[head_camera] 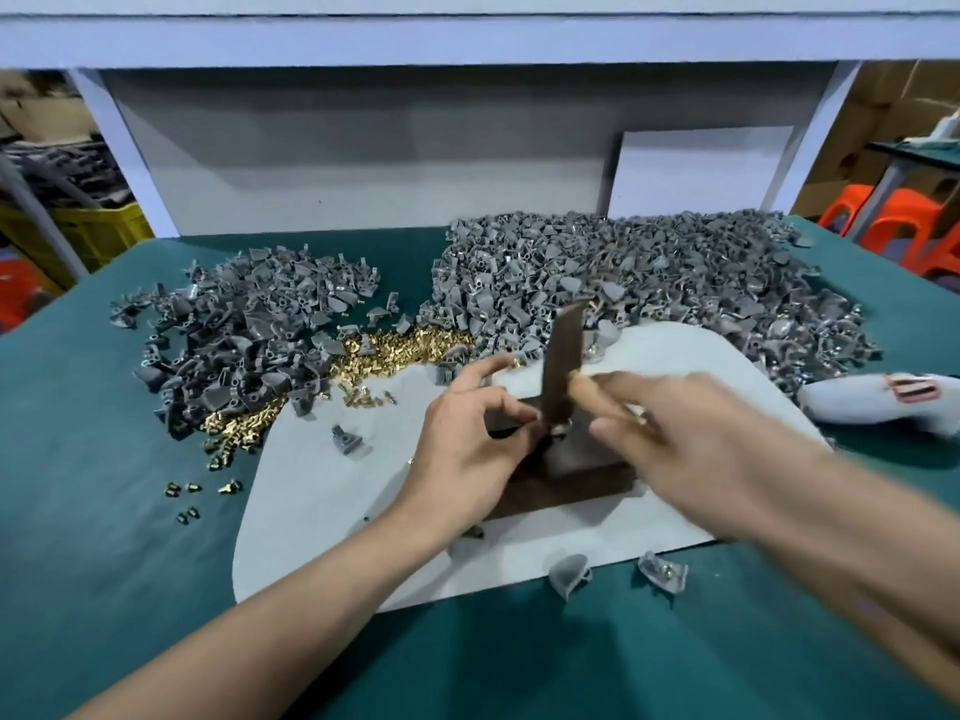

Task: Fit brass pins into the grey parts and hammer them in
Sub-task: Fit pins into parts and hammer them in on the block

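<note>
Two heaps of grey parts cover the far side of the green tabletop [104,511]: the left heap [234,324] is smaller, the right heap [649,272] is broader and runs toward the table's right edge. A white mat [311,511] lies in front of them, and on it stands one dark block [571,485].

Both forearms reach in from the near edge and meet above the block. The right hand [691,444], smeared by motion, has its fingers and thumb wrapped about the lower end of one dark flat bar [563,356], which stands nearly upright over the block. The left hand [462,444] sits just left of the bar, index finger stretched forward, thumb and the other fingers curled toward the block's left edge; I cannot tell whether they pinch anything.

One band of brass pins [410,345] lies between the heaps, beyond the left hand, and a few strays sit on the cloth at left. One lone grey part [347,440] rests on the mat left of the hand, and two near-edge parts [569,569] lie at the mat's front. A white object [878,402] lies on its side at right.
</note>
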A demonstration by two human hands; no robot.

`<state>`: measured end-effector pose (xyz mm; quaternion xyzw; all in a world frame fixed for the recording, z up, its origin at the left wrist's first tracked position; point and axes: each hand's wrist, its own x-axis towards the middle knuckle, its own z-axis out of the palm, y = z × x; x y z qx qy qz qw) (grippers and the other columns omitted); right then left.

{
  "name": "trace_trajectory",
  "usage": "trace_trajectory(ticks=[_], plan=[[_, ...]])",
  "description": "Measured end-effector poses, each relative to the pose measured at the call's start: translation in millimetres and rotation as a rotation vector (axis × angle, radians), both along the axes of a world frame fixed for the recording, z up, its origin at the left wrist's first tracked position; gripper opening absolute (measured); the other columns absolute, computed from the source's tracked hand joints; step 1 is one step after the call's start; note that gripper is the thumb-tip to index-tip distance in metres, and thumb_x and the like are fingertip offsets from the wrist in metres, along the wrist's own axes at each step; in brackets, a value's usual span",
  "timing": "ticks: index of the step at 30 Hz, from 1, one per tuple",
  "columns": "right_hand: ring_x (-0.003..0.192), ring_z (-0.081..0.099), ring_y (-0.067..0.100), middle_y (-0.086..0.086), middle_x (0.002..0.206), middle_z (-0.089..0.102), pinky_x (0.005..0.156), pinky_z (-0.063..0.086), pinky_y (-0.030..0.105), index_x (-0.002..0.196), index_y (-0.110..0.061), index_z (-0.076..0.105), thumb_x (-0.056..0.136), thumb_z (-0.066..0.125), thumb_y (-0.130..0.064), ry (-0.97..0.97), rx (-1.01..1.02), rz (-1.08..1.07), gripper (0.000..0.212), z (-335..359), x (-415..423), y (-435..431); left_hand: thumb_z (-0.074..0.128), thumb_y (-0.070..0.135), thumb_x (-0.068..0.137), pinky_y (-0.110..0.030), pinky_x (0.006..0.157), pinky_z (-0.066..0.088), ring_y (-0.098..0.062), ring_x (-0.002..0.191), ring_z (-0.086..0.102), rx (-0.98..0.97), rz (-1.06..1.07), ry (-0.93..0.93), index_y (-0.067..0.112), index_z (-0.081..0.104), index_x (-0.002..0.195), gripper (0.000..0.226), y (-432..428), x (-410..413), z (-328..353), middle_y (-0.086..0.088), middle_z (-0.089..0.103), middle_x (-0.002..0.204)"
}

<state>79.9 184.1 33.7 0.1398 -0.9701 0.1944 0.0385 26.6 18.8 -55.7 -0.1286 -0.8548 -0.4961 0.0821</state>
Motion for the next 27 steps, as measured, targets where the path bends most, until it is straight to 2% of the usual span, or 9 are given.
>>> trace_trajectory(ticks=[3, 6, 9, 12, 15, 18, 21, 24, 27], plan=[[0.056, 0.053, 0.008, -0.013, 0.059, 0.059, 0.054, 0.037, 0.017, 0.093, -0.023, 0.057, 0.094, 0.047, -0.031, 0.096, -0.099, 0.031, 0.014, -2, 1, 1, 0.077, 0.011, 0.078, -0.007, 0.098, 0.033, 0.006, 0.114, 0.049, 0.008, -0.026, 0.031, 0.027, 0.07, 0.067, 0.021, -1, -1, 0, 0.018, 0.05, 0.131], [0.055, 0.055, 0.002, -0.018, 0.053, 0.056, 0.051, 0.037, 0.013, 0.084, -0.03, 0.051, 0.094, 0.046, -0.031, 0.107, -0.136, 0.027, 0.011, -1, -5, -2, 0.076, 0.01, 0.079, -0.018, 0.102, 0.037, -0.005, 0.119, 0.051, 0.015, -0.012, 0.028, 0.027, 0.067, 0.066, 0.023, 1, -4, 2, 0.018, 0.05, 0.128], [0.076, 0.062, 0.014, -0.01, 0.077, 0.067, 0.06, 0.034, 0.02, 0.113, -0.022, 0.058, 0.097, 0.044, -0.029, 0.016, -0.067, 0.019, 0.022, -11, -5, -3, 0.074, 0.003, 0.079, -0.02, 0.103, 0.039, -0.007, 0.119, 0.054, 0.072, -0.024, 0.026, 0.025, 0.067, 0.064, 0.027, 1, -2, 1, 0.014, 0.05, 0.127], [0.059, 0.056, -0.007, -0.028, 0.052, 0.057, 0.053, 0.036, 0.005, 0.108, -0.027, 0.06, 0.095, 0.05, -0.022, 0.115, -0.193, 0.029, 0.017, -7, -5, -1, 0.075, 0.008, 0.08, -0.009, 0.094, 0.04, 0.012, 0.107, 0.052, 0.06, -0.032, 0.033, 0.027, 0.067, 0.067, 0.025, 0, -2, -1, 0.018, 0.049, 0.129], [0.075, 0.062, 0.01, -0.013, 0.077, 0.069, 0.058, 0.035, 0.013, 0.107, -0.022, 0.06, 0.096, 0.048, -0.024, 0.053, -0.106, 0.032, 0.016, -12, -4, -5, 0.076, 0.006, 0.078, -0.015, 0.097, 0.04, 0.003, 0.109, 0.054, 0.072, -0.011, 0.03, 0.028, 0.066, 0.065, 0.028, 2, -4, -2, 0.016, 0.051, 0.128], [0.059, 0.059, -0.006, -0.027, 0.07, 0.067, 0.053, 0.036, 0.006, 0.114, -0.02, 0.061, 0.096, 0.048, -0.025, 0.053, -0.198, 0.009, 0.023, -11, -6, -3, 0.075, 0.006, 0.079, 0.001, 0.087, 0.034, 0.02, 0.1, 0.049, 0.069, -0.01, 0.036, 0.021, 0.071, 0.07, 0.018, 2, -3, -2, 0.015, 0.049, 0.132], [0.06, 0.056, -0.012, -0.016, 0.076, 0.07, 0.054, 0.036, 0.005, 0.107, -0.017, 0.06, 0.097, 0.047, -0.024, 0.021, -0.144, 0.029, 0.018, -9, -8, -5, 0.074, 0.005, 0.08, -0.01, 0.096, 0.039, 0.006, 0.111, 0.052, 0.101, -0.011, 0.021, 0.024, 0.069, 0.068, 0.023, 2, -2, -3, 0.009, 0.049, 0.138], [0.048, 0.051, -0.01, -0.01, 0.058, 0.063, 0.046, 0.037, 0.009, 0.096, -0.017, 0.06, 0.096, 0.047, -0.026, 0.061, -0.154, -0.012, 0.015, -8, -13, -2, 0.074, 0.006, 0.08, -0.008, 0.095, 0.038, 0.013, 0.108, 0.05, 0.106, -0.02, 0.028, 0.022, 0.07, 0.068, 0.02, 2, -2, -1, 0.008, 0.049, 0.139], [0.061, 0.055, -0.014, -0.016, 0.069, 0.064, 0.054, 0.037, 0.004, 0.12, -0.019, 0.06, 0.096, 0.05, -0.023, 0.048, -0.153, -0.006, 0.027, -9, -7, 1, 0.074, 0.005, 0.08, -0.013, 0.099, 0.038, 0.004, 0.116, 0.051, 0.105, -0.019, 0.016, 0.024, 0.068, 0.067, 0.024, 2, -2, -3, 0.009, 0.049, 0.14]])
